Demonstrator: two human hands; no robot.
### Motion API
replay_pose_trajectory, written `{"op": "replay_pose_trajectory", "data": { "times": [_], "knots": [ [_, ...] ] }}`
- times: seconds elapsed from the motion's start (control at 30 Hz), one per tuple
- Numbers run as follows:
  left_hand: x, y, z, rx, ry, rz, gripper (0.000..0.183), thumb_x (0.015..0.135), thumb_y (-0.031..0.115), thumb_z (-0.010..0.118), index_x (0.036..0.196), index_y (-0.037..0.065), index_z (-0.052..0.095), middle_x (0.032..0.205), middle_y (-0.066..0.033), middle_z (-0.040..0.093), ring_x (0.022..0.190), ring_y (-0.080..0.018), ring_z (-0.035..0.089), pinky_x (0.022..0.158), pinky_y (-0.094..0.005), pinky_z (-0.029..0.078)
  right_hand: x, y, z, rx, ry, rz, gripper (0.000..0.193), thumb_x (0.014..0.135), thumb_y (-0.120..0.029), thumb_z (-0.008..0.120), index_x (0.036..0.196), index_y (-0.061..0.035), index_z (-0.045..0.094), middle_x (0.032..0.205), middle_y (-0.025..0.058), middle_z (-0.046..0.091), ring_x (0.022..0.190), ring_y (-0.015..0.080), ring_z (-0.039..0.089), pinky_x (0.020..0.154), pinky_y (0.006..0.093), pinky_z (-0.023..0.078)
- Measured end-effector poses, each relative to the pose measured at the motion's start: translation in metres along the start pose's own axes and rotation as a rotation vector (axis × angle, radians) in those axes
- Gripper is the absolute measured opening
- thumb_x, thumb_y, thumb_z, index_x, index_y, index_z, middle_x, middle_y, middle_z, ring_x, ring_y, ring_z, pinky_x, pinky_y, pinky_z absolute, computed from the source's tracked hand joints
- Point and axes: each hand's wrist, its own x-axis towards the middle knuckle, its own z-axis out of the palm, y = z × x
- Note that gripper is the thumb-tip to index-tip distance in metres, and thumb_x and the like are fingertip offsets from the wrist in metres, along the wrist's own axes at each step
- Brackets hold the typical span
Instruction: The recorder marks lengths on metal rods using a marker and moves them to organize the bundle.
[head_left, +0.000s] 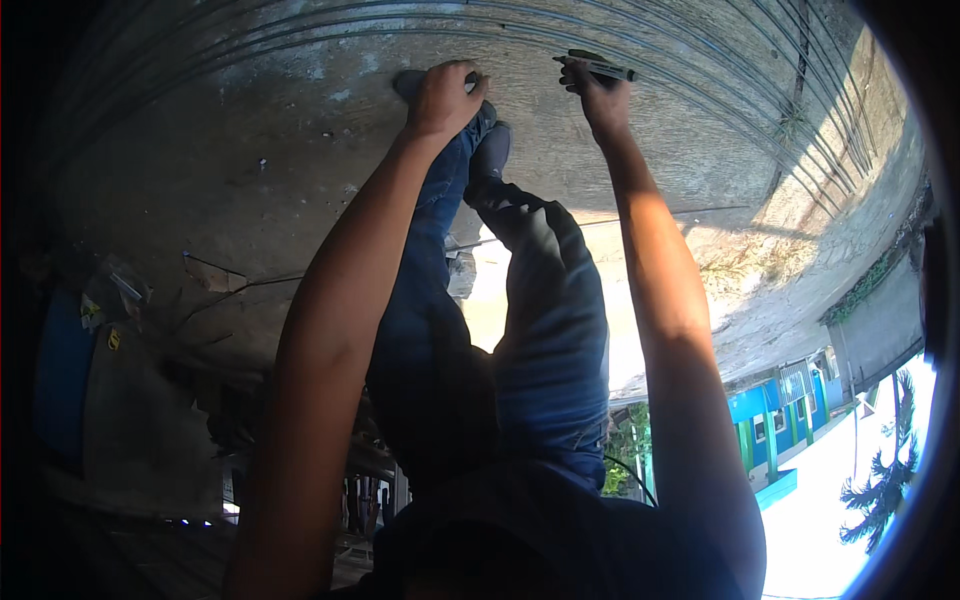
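My right hand (600, 98) is closed round a marker pen (616, 72), its dark pointed tip aimed left. A dark shape just above the pen is too small to make out. My left hand (447, 102) is raised over my left shoe with its fingers curled together. A small greyish spot shows between thumb and fingers there, and I cannot tell what it is. Both arms reach forward on either side of my legs. Long thin metal rods (700, 100) sweep across the ground just beyond the two hands.
My dark shoe (491, 152) stands on the dusty concrete floor (560, 150). Bent wire and scraps (215, 275) lie at the left, near a blue panel (62, 380). Bright sunlight falls on the ground at right. A blue and green building (775, 430) appears at lower right.
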Motion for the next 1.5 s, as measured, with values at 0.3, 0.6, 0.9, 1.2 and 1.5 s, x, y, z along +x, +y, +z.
{"op": "replay_pose_trajectory", "data": {
  "times": [0.3,0.6,0.9,1.2,1.5],
  "knots": [
    [0.072,-0.121,0.096,0.165,0.067,0.094,0.035,0.088,0.029,0.071,0.100,-0.004,0.068,0.092,-0.0232,0.068,0.088,-0.0419,0.065,0.082,-0.0452,0.052,0.094,0.133,0.032,-0.200,-0.032,-0.067,0.022,0.091,-0.017,0.072,0.097,0.0039,0.072,0.082,0.0096,0.072,0.069,0.0131,0.065,0.063,0.0270,0.050],
    [0.172,-0.208,0.216,0.037,0.334,0.492,0.015,0.082,0.002,0.071,0.088,-0.001,0.058,0.091,-0.0194,0.058,0.091,-0.0391,0.058,0.081,-0.0468,0.048,0.202,0.268,0.052,-0.167,-0.024,-0.374,0.013,0.094,-0.010,0.067,0.101,0.0019,0.068,0.087,0.0087,0.070,0.079,0.0162,0.065,0.073,0.0325,0.053],
    [0.197,-0.239,0.251,0.046,0.628,0.632,0.031,0.071,0.022,0.086,0.076,0.008,0.059,0.086,-0.0024,0.066,0.085,-0.0244,0.065,0.078,-0.0389,0.051,0.210,0.290,0.071,-0.132,0.078,-0.624,0.010,0.091,-0.008,0.071,0.089,0.0022,0.073,0.081,0.0059,0.073,0.072,0.0098,0.066,0.066,0.0243,0.052],
    [0.194,-0.244,0.251,0.098,0.651,0.642,0.032,0.070,0.023,0.086,0.082,0.009,0.060,0.089,-0.0045,0.062,0.089,-0.0255,0.063,0.080,-0.0398,0.051,0.216,0.292,0.071,-0.234,0.098,-0.684,0.011,0.085,-0.010,0.071,0.086,0.0013,0.073,0.069,0.0069,0.072,0.062,0.0113,0.069,0.059,0.0253,0.054],
    [0.189,-0.238,0.248,0.140,0.691,0.641,0.032,0.071,0.024,0.085,0.086,0.008,0.062,0.089,-0.0057,0.062,0.089,-0.0273,0.063,0.082,-0.0414,0.051,0.218,0.296,0.069,-0.292,0.088,-0.656,0.017,0.085,-0.014,0.072,0.088,0.0031,0.074,0.071,0.0105,0.074,0.063,0.0134,0.070,0.058,0.0255,0.054]
  ]
}}
